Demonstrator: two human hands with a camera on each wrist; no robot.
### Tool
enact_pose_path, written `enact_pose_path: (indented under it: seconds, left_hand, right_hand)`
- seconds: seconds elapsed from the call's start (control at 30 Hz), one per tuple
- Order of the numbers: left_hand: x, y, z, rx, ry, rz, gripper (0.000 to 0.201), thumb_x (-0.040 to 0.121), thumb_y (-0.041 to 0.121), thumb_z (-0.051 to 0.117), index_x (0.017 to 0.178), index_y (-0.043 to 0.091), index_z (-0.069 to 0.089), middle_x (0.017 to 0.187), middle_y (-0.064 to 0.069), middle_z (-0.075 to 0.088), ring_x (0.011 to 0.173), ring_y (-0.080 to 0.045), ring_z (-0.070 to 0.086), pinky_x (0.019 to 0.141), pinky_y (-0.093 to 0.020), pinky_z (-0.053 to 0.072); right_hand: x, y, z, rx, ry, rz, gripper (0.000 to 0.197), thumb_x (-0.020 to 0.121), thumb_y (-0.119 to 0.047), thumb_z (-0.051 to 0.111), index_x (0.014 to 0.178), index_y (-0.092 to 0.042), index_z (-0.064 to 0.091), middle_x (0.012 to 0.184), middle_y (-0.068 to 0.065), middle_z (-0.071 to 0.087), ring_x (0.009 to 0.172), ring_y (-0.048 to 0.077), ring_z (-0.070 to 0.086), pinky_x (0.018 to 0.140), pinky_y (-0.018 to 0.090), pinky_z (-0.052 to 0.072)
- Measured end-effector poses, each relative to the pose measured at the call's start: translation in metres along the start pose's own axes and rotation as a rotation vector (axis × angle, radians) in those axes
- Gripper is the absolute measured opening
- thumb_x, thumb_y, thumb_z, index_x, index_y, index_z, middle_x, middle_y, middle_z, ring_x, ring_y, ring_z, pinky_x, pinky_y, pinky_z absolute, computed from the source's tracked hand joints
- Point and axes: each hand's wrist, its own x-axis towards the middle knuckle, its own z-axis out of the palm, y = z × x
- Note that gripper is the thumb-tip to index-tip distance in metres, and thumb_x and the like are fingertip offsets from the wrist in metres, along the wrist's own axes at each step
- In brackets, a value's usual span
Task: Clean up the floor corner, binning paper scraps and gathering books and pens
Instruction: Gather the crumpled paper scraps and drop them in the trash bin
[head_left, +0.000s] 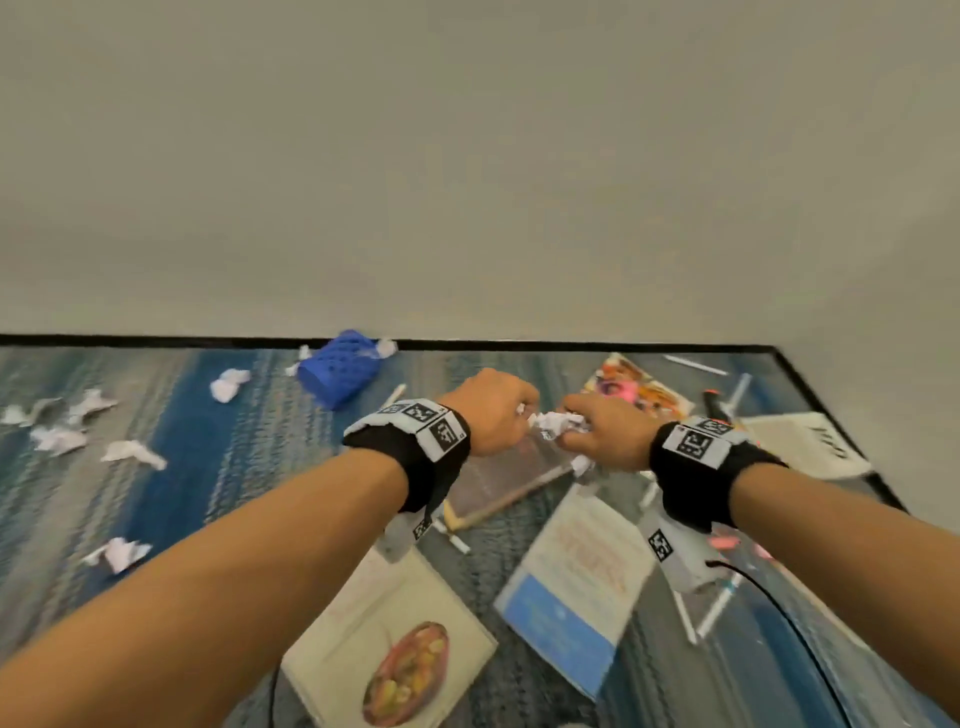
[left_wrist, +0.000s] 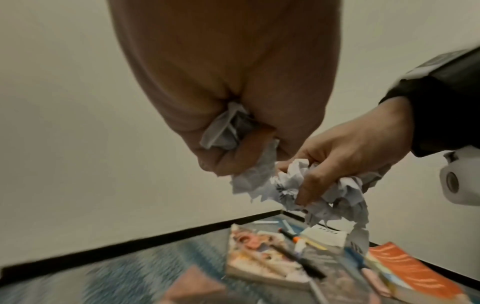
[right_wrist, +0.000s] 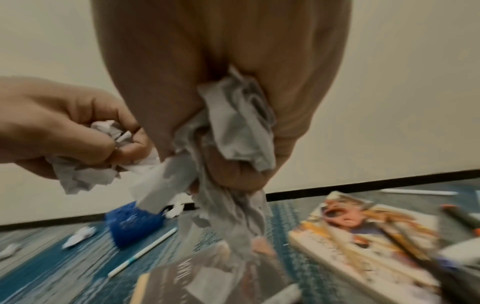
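Above the carpet my left hand (head_left: 501, 410) and right hand (head_left: 597, 431) meet, both clenched on crumpled white paper scraps (head_left: 558, 423). In the left wrist view my left hand (left_wrist: 233, 131) grips a wad (left_wrist: 223, 131), while the right hand (left_wrist: 345, 152) grips a larger bunch (left_wrist: 319, 193). The right wrist view shows paper (right_wrist: 239, 127) trailing from my right fist, with the left hand (right_wrist: 67, 129) beside it. A blue perforated bin (head_left: 340, 374) lies on its side by the wall. Several loose scraps (head_left: 132, 452) lie at the left.
Several books lie on the carpet: a food-cover book (head_left: 395, 639), a blue-and-white one (head_left: 571, 577), a grey one (head_left: 509, 478), a comic (head_left: 636, 387), a white one (head_left: 805, 441) and an orange one (left_wrist: 413, 273). Pens (head_left: 696, 365) and a black marker (head_left: 714, 402) lie near the corner.
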Motion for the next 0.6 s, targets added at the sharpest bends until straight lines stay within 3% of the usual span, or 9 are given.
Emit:
enact_pose_path:
  seconds: [0.1, 0.2, 0.3, 0.37, 0.47, 0.6]
  left_hand:
    - [0.022, 0.057, -0.003, 0.014, 0.009, 0.144, 0.016, 0.088, 0.012, 0.050, 0.075, 0.019, 0.047, 0.082, -0.008, 0.058, 0.077, -0.025, 0.048, 0.068, -0.030, 0.035]
    - [0.036, 0.112, 0.002, 0.004, -0.010, 0.234, 0.019, 0.089, 0.012, 0.051, 0.073, 0.021, 0.044, 0.080, -0.003, 0.051, 0.076, -0.021, 0.044, 0.068, -0.027, 0.032]
    - [0.048, 0.169, 0.015, 0.053, -0.022, 0.307, 0.020, 0.086, 0.019, 0.050, 0.067, 0.024, 0.045, 0.076, -0.002, 0.053, 0.077, -0.026, 0.052, 0.069, -0.029, 0.037]
    - [0.051, 0.211, 0.026, 0.088, -0.033, 0.362, 0.014, 0.087, 0.022, 0.049, 0.075, 0.023, 0.056, 0.080, -0.001, 0.056, 0.084, -0.025, 0.057, 0.072, -0.030, 0.040]
    - [0.055, 0.279, 0.047, 0.150, -0.065, 0.460, 0.010, 0.092, 0.019, 0.049, 0.086, 0.021, 0.057, 0.093, -0.008, 0.063, 0.091, -0.027, 0.056, 0.070, -0.026, 0.031]
    - [0.060, 0.371, 0.083, 0.071, -0.040, 0.599, 0.018, 0.088, 0.016, 0.052, 0.072, 0.023, 0.047, 0.076, -0.001, 0.053, 0.077, -0.025, 0.051, 0.066, -0.027, 0.030]
  right_hand:
    - [-0.059, 0.051, -0.025, 0.049, 0.123, 0.109, 0.029, 0.090, -0.022, 0.059, 0.117, -0.012, 0.057, 0.115, 0.009, 0.062, 0.105, 0.027, 0.057, 0.077, 0.024, 0.034]
    - [-0.121, 0.097, -0.044, 0.119, 0.229, 0.215, 0.023, 0.091, -0.024, 0.059, 0.112, -0.014, 0.058, 0.099, 0.003, 0.059, 0.089, 0.023, 0.054, 0.073, 0.023, 0.034]
    - [-0.177, 0.140, -0.048, 0.222, 0.360, 0.336, 0.014, 0.089, -0.022, 0.061, 0.100, -0.015, 0.061, 0.086, 0.003, 0.059, 0.071, 0.020, 0.055, 0.062, 0.024, 0.037]
    - [-0.211, 0.167, -0.047, 0.284, 0.422, 0.403, 0.015, 0.087, -0.022, 0.063, 0.100, -0.015, 0.063, 0.084, 0.006, 0.063, 0.062, 0.016, 0.055, 0.056, 0.024, 0.040]
    - [-0.262, 0.202, -0.040, 0.332, 0.477, 0.434, 0.016, 0.086, -0.023, 0.063, 0.102, -0.018, 0.062, 0.097, 0.009, 0.069, 0.084, 0.025, 0.064, 0.072, 0.029, 0.047]
    - [-0.336, 0.241, -0.031, 0.255, 0.520, 0.435, 0.007, 0.089, -0.026, 0.061, 0.094, -0.023, 0.058, 0.091, 0.000, 0.063, 0.083, 0.018, 0.056, 0.070, 0.024, 0.036]
